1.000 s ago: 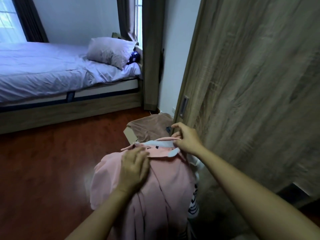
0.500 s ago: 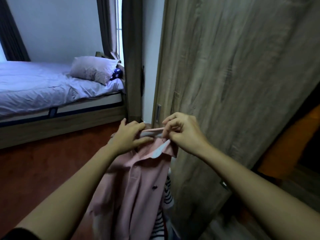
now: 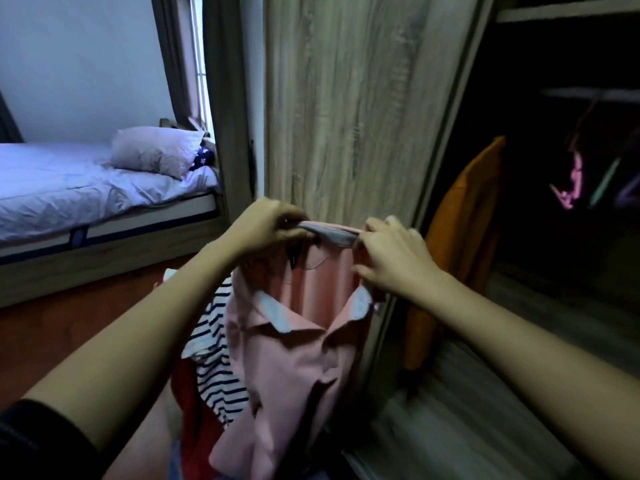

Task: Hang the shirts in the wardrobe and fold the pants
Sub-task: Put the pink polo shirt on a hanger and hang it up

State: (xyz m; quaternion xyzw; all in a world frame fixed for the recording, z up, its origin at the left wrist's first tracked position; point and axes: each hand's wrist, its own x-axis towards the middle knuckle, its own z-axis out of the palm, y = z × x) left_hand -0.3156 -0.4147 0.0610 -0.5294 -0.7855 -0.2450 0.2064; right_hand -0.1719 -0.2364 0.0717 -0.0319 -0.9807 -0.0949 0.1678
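Observation:
A pink shirt (image 3: 294, 362) with a pale collar hangs in front of me, held up by its neck band. My left hand (image 3: 266, 225) pinches the left end of the collar band. My right hand (image 3: 391, 258) grips the right end, so the neck is stretched open between them. Below the pink shirt lies a striped shirt (image 3: 216, 372) on a pile with a red garment (image 3: 188, 407). The wardrobe (image 3: 561, 237) stands open at the right, with an orange garment (image 3: 460, 244) hanging inside and blurred coloured hangers (image 3: 575, 181) on the rail.
The wardrobe's wooden sliding door (image 3: 349, 109) stands straight ahead. A bed (image 3: 86, 188) with a pillow (image 3: 156, 155) lies at the left across a red-brown floor (image 3: 62, 327). A window with curtains (image 3: 194, 64) is beyond the bed.
Both hands lifted the pink shirt off the pile and pulled its collar apart. My view swung right, so the open wardrobe interior has come into sight.

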